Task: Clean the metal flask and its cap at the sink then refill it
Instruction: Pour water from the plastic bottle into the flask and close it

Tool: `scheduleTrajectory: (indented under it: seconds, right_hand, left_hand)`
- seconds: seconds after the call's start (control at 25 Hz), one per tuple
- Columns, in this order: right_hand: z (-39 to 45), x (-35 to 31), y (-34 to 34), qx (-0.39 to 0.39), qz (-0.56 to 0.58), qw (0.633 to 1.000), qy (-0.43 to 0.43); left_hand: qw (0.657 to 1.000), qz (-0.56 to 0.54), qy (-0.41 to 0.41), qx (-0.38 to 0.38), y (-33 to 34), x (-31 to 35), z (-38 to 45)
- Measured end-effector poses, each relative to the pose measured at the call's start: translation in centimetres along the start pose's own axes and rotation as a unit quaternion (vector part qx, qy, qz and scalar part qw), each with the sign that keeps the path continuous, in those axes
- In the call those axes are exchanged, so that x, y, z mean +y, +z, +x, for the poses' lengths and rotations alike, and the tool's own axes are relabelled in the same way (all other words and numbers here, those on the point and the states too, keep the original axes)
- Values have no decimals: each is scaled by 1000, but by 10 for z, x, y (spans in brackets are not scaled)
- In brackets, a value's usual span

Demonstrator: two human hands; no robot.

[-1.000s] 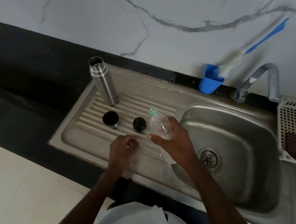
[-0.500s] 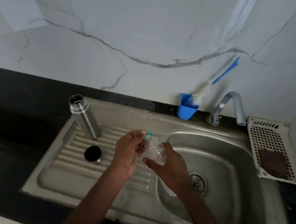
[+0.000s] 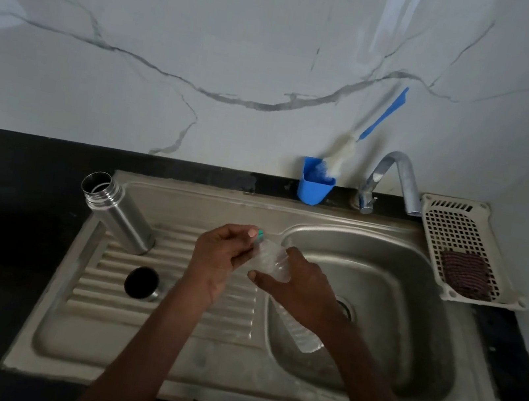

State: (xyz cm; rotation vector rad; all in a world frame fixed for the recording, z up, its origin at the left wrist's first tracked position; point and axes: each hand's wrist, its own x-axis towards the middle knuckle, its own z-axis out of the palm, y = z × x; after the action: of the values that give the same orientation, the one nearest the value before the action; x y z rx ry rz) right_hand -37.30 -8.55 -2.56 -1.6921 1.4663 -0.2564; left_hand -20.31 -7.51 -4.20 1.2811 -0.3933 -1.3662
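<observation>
Over the steel sink (image 3: 259, 397), the right hand (image 3: 297, 292) grips a clear plastic bottle (image 3: 272, 260) while the left hand (image 3: 219, 259) pinches its green cap (image 3: 260, 233). A blue cup (image 3: 315, 184) holds a blue-handled bottle brush (image 3: 364, 129); a white basket (image 3: 459, 227) holds a dark scrub pad (image 3: 466, 275). On the drainboard, the open cylindrical metal flask (image 3: 119, 213) stands beside its dark-lined cup lid (image 3: 142, 283).

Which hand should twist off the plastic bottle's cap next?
Left, probably. The left hand already pinches the green cap, while the right hand grips the clear plastic bottle by its body and steadies it over the sink.
</observation>
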Motion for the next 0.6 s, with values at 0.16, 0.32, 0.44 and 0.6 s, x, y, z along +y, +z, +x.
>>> scheduleTrajectory:
  seconds: [0.16, 0.32, 0.44, 0.6]
  right_hand:
    - [11, -1, -10, -320, 524, 787, 53]
    - [34, -4, 25, -432, 673, 600, -10]
    - [48, -12, 26, -434, 678, 594, -12]
    - [84, -22, -6, -214, 512, 831, 39]
  left_hand:
    - [989, -62, -42, -126, -3, 24, 21]
    - [962, -130, -50, -233, 12, 33, 40]
    - [946, -142, 2, -291, 8, 32, 64]
    - [982, 150, 57, -103, -20, 27, 119]
